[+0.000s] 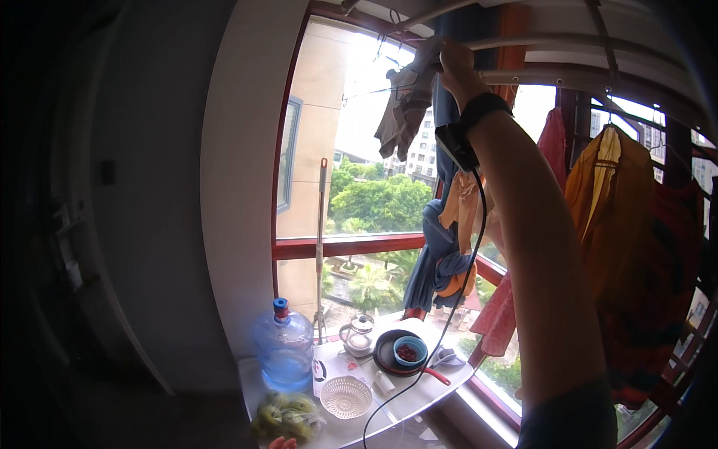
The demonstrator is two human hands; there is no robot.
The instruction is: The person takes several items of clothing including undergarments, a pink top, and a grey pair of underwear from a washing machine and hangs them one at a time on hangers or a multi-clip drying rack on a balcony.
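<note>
My right hand (457, 60) is raised to the drying rack (516, 40), its fingers closed at the upper end of a small grey garment (406, 109). That garment hangs down in front of the window, beside thin wire hooks or clips (397, 25). A black band and a small black device with a cable are on my right wrist. Of my left hand (282, 443), only fingertips show at the bottom edge, just below a clear plastic bag of green fruit (286, 416); whether they hold anything is hidden.
A white table (412, 401) bears a large blue water bottle (284, 348), glass kettle (359, 335), black pan (387, 353) with a blue bowl (410, 351), and woven basket (346, 397). Knotted blue curtains (440, 236), an orange jacket (608, 179) and other clothes hang right. A pole (320, 252) leans by the window.
</note>
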